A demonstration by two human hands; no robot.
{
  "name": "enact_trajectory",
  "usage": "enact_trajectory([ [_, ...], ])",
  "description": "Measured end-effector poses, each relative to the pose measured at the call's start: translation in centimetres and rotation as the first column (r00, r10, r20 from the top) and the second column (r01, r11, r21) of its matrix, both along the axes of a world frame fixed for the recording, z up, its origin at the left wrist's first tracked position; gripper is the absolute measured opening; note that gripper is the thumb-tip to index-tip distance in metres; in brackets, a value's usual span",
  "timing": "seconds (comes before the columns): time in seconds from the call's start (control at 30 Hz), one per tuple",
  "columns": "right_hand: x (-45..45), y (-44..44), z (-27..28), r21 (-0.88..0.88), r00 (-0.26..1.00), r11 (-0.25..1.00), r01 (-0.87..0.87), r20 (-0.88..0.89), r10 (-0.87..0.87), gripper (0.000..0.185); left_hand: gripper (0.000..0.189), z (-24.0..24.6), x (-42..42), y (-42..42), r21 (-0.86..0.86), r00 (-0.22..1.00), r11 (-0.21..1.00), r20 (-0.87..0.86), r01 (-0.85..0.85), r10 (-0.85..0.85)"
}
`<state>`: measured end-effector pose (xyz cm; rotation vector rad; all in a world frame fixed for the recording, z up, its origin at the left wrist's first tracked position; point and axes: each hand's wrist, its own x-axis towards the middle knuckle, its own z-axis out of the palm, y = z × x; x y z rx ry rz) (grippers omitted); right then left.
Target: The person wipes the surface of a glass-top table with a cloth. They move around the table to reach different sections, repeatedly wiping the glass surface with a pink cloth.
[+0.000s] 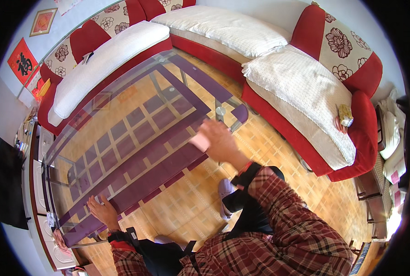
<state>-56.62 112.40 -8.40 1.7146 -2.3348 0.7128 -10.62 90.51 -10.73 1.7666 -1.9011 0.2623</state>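
Before me stands a glass-topped coffee table (pixel 156 177) with purple borders and a slatted lower shelf seen through the glass. My right hand (pixel 222 143), a little blurred, is over the table's right end. It grips a small pale pink item (pixel 200 141), perhaps a sponge or folded cloth, mostly covered by the fingers. Near the front edge at the left, my left hand (pixel 103 212) lies palm down on or just above the tabletop, fingers apart, holding nothing. Both wrists wear dark bands.
Red sofas with white covers (pixel 218 29) line the far and right sides. A yellow packet (pixel 345 115) lies on the right sofa seat (pixel 294 79). A pink cloth (pixel 61 243) hangs at the table's left corner. Left of it are a white-fronted cabinet (pixel 39 186) and a dark television (pixel 6 183).
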Motion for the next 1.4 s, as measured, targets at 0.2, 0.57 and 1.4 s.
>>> enact_trajectory([
  [0.2, -9.8, -1.9, 1.2, 0.114, 0.897, 0.890, 0.442, -0.062, -0.438, 0.056, 0.048, -0.2, -0.1, 0.1, -0.024, 0.998, 1.000, 0.062, 0.001, 0.000],
  [0.57, 6.1, -8.6, 3.1, 0.028, 0.942, 0.942, -0.334, 0.027, 0.334, 0.035, 0.045, 0.5, -0.1, 0.5, 0.079, 0.999, 0.996, 0.019, 0.032, -0.034],
  [1.4, -13.2, -14.3, 2.6, 0.218, 0.986, 0.968, 0.122, 0.081, -0.143, 0.040, 0.040, 1.5, -1.2, 1.2, 0.049, 0.998, 0.998, -0.051, 0.030, -0.028],
])
